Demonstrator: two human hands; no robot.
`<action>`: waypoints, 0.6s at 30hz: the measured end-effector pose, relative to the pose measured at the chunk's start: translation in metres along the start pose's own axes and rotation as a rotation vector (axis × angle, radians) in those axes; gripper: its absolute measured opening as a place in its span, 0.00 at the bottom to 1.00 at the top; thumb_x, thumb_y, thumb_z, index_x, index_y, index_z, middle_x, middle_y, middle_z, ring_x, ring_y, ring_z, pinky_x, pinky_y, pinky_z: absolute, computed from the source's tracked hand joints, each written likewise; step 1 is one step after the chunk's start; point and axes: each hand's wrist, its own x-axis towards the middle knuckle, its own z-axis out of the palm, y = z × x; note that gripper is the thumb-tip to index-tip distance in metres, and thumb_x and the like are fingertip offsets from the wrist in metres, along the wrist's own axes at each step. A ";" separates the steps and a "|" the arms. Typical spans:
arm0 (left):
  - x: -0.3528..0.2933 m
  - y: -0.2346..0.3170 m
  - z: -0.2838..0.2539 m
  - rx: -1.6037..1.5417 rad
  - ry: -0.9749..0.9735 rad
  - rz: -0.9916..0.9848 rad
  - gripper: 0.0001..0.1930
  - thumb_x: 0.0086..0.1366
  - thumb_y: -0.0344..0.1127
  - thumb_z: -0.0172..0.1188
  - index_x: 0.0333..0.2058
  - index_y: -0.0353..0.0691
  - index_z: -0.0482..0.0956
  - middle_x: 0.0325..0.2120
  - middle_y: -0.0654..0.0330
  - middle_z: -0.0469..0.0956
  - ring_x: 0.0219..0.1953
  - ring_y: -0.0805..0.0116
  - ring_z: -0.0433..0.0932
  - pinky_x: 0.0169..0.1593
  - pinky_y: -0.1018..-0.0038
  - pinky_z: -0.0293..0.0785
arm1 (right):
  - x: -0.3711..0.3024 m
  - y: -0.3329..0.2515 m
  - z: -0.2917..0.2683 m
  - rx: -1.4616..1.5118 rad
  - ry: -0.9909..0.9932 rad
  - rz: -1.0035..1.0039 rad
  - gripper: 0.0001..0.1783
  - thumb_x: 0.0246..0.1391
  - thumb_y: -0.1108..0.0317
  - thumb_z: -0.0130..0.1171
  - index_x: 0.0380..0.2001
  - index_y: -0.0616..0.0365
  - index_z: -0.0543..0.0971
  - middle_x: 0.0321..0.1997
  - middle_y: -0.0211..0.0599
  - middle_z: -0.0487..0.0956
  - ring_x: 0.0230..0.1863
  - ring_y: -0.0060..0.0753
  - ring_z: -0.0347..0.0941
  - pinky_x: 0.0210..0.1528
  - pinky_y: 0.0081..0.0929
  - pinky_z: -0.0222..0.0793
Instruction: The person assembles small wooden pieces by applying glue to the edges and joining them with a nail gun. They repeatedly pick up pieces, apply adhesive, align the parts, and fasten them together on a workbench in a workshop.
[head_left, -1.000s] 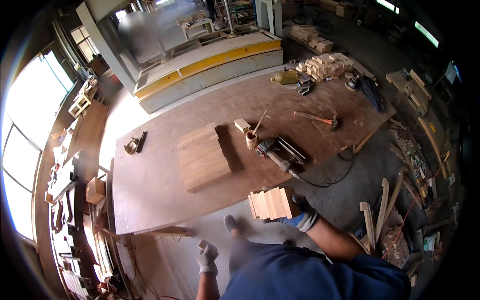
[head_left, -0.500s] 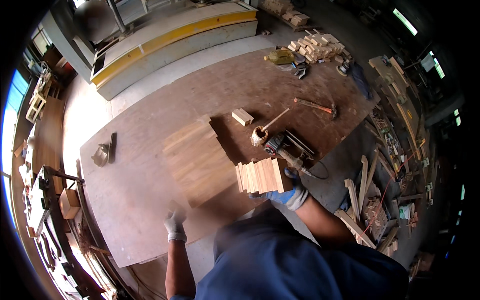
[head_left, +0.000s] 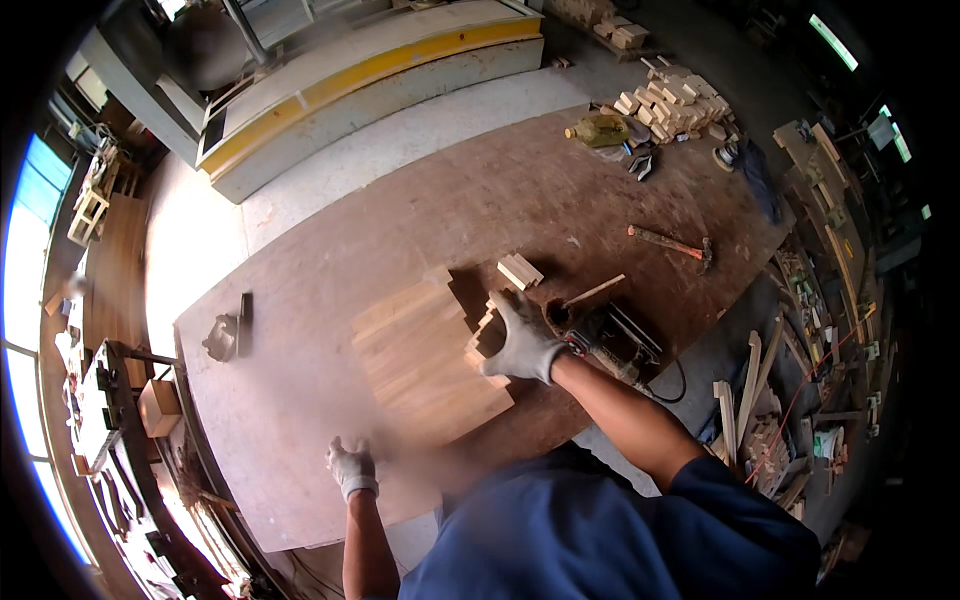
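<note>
1. Counter [head_left: 400, 205]: broad and flat.
2. Wood panel [head_left: 425, 365]: flat upon it, presumably for level support.
3. Wood pieces [head_left: 476, 352]: at the panel's right edge.
4. Right hand [head_left: 525, 342]: fingers spread wide over the pieces, seemingly keeping them together.
5. Left hand [head_left: 352, 468]: fingers half-curled; cannot tell if holding anything.

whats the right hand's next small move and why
Probably settle the wood blocks with the right hand: it spans them from above at the stepped right edge of the wooden panel, and whether they rest fully is hard to tell.

White glare from the left windows [head_left: 28, 290], dimness at right (hazy smear over the tabletop [head_left: 270, 410])
</note>
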 end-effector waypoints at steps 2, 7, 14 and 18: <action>-0.002 0.025 -0.011 0.003 -0.012 0.083 0.34 0.63 0.42 0.68 0.63 0.30 0.71 0.63 0.37 0.69 0.67 0.39 0.67 0.69 0.53 0.65 | 0.025 -0.003 -0.006 -0.148 -0.035 0.034 0.71 0.35 0.45 0.79 0.78 0.56 0.51 0.79 0.69 0.47 0.79 0.70 0.48 0.79 0.51 0.53; 0.015 0.052 0.009 -0.074 0.039 0.269 0.33 0.60 0.36 0.75 0.62 0.33 0.75 0.62 0.40 0.73 0.66 0.41 0.69 0.69 0.55 0.67 | 0.075 0.000 0.000 -0.389 -0.055 0.077 0.71 0.33 0.43 0.79 0.78 0.50 0.52 0.76 0.69 0.52 0.76 0.74 0.51 0.76 0.57 0.57; 0.013 0.110 0.020 -0.158 0.021 0.427 0.31 0.61 0.39 0.73 0.61 0.37 0.76 0.63 0.38 0.71 0.67 0.40 0.67 0.70 0.51 0.64 | 0.100 0.029 0.036 -0.532 0.114 0.081 0.67 0.34 0.45 0.79 0.77 0.49 0.57 0.78 0.61 0.53 0.77 0.70 0.49 0.68 0.59 0.64; 0.009 0.121 0.020 -0.097 -0.051 0.487 0.31 0.66 0.44 0.68 0.64 0.37 0.72 0.67 0.36 0.66 0.69 0.38 0.66 0.70 0.51 0.64 | 0.097 0.039 0.045 -0.569 0.119 0.063 0.65 0.36 0.45 0.79 0.77 0.49 0.58 0.78 0.60 0.53 0.79 0.66 0.47 0.71 0.60 0.58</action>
